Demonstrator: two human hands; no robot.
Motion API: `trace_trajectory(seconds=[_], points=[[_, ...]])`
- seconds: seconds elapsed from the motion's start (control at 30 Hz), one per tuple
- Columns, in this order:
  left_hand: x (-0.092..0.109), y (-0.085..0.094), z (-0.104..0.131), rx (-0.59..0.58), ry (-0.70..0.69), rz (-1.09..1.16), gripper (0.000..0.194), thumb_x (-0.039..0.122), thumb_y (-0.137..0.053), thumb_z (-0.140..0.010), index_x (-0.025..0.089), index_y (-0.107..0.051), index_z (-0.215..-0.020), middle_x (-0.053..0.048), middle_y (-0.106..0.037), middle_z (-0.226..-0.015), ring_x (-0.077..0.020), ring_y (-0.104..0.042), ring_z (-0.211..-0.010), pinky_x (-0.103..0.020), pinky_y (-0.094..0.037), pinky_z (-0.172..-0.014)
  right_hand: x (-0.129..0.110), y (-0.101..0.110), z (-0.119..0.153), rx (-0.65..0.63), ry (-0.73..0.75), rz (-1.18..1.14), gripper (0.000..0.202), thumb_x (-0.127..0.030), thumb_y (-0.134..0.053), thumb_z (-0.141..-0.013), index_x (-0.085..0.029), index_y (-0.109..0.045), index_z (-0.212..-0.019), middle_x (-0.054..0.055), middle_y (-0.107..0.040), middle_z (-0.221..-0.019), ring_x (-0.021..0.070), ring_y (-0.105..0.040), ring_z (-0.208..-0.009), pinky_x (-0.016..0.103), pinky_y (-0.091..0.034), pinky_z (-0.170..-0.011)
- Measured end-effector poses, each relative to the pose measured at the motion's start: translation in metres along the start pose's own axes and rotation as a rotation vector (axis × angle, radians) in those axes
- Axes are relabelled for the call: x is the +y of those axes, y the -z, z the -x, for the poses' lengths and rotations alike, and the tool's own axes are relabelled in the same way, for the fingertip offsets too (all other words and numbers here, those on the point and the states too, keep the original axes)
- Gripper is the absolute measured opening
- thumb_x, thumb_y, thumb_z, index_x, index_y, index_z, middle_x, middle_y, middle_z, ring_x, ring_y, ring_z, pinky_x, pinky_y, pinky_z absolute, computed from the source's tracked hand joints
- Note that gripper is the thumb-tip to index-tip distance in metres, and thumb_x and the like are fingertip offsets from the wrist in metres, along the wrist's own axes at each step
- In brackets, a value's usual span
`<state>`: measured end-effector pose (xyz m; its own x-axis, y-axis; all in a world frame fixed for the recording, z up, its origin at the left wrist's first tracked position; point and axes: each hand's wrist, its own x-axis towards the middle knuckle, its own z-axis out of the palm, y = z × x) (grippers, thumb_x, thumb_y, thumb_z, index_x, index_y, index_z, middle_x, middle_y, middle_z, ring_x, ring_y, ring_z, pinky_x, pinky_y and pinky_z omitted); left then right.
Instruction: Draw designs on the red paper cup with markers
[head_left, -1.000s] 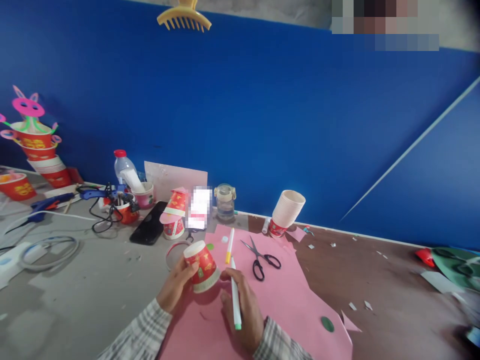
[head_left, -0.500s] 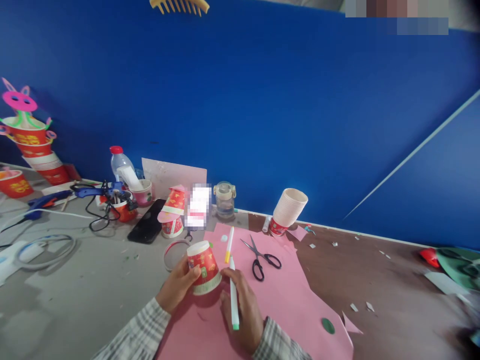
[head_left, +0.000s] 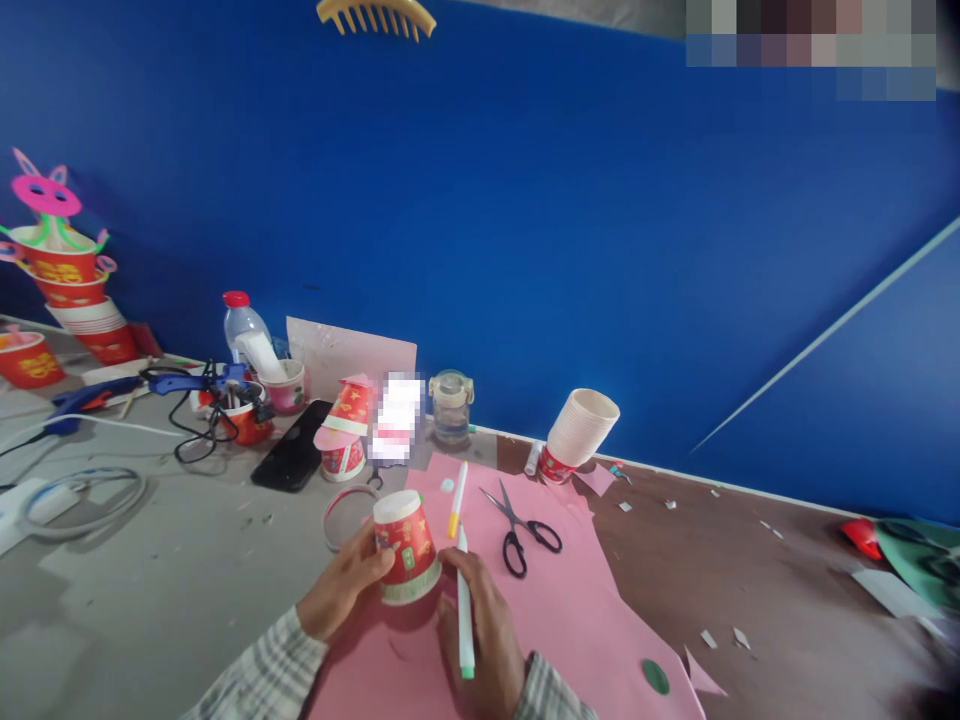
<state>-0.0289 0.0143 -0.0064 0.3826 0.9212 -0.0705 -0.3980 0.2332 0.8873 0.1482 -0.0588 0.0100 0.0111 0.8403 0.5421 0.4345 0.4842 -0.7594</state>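
A red patterned paper cup (head_left: pixel 407 545) is upside down in my left hand (head_left: pixel 349 580), whose thumb presses its side while the other fingers are hidden behind it. Along the cup's rim runs a pale green band with grass-like strokes. My right hand (head_left: pixel 480 630) grips a white marker (head_left: pixel 465 610) with a green end pointing toward me, its fingertips close beside the cup's right side. Beyond the right hand, a second white marker with an orange end (head_left: pixel 458 500) lies on the pink paper (head_left: pixel 555 620). Black-handled scissors (head_left: pixel 517 525) lie spread to its right.
At the back stand a paper cup stack (head_left: pixel 581 430), a glass jar (head_left: pixel 451 410) and a small cup figure (head_left: pixel 346 430). A phone (head_left: pixel 292 450), tape roll (head_left: pixel 349 515) and glue gun (head_left: pixel 90 400) lie leftward. Paper scraps (head_left: pixel 705 675) dot the right side.
The cup has turned slightly more upright in my left hand. My right hand keeps the marker beside it. The view has shifted a little.
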Motion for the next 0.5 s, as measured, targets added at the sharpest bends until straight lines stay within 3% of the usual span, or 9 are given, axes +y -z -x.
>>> trace_trajectory(seconds=[0.3, 0.4, 0.5], points=[[0.0087, -0.0049, -0.0028, -0.114, -0.014, -0.021, 0.063, 0.038, -0.076, -0.059, 0.024, -0.049, -0.115, -0.006, -0.065, -0.101, -0.0294, -0.056, -0.095, -0.041, -0.045, -0.085, 0.0094, -0.0022, 0.0014, -0.037, -0.013, 0.000, 0.046, -0.010, -0.061, -0.073, -0.026, -0.051, -0.114, 0.007, -0.067, -0.097, 0.0283, -0.067, -0.083, 0.033, -0.057, -0.071], [0.0070, -0.0024, -0.0040, -0.072, 0.000, -0.012, 0.064, 0.039, -0.076, -0.058, 0.024, -0.050, -0.114, -0.005, -0.066, -0.097, -0.0281, -0.058, -0.092, -0.040, -0.046, -0.082, 0.0092, -0.0035, 0.0033, 0.038, -0.015, 0.030, 0.039, -0.017, -0.062, -0.075, -0.026, -0.053, -0.112, 0.007, -0.067, -0.094, 0.0286, -0.067, -0.081, 0.033, -0.057, -0.068], [0.0061, -0.0010, -0.0044, -0.020, -0.006, -0.009, 0.059, 0.039, -0.077, -0.057, 0.021, -0.055, -0.108, -0.006, -0.067, -0.090, -0.0273, -0.060, -0.086, -0.038, -0.049, -0.077, 0.0048, -0.0049, 0.0042, 0.156, 0.018, -0.023, 0.025, -0.034, -0.055, -0.080, -0.027, -0.057, -0.105, 0.005, -0.068, -0.081, 0.0269, -0.067, -0.068, 0.035, -0.057, -0.061]])
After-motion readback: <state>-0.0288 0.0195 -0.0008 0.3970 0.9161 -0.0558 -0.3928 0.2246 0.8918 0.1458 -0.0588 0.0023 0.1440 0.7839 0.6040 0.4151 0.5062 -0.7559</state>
